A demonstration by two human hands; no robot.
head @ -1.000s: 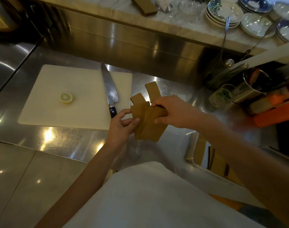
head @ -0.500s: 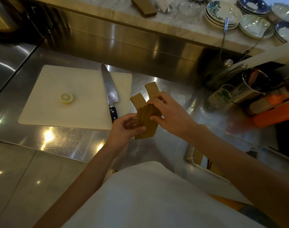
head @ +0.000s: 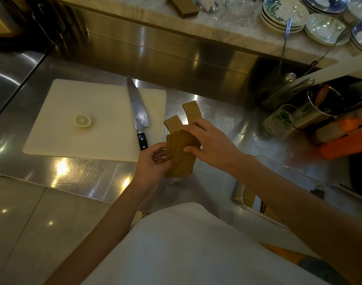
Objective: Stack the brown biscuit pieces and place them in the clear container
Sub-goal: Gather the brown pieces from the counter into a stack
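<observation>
Biscuits (head: 181, 156) are fanned, not square yet — I'd tap the long edges flush before moving, grip light since they probably snap easily. Left hand (head: 153, 163) pinches the stack's lower left side; right hand (head: 212, 146) closes over its top right corner. Two loose pieces (head: 191, 110) lie on the tabletop (head: 227, 112) just behind. Container (head: 264, 202) sits lower right, near.
</observation>
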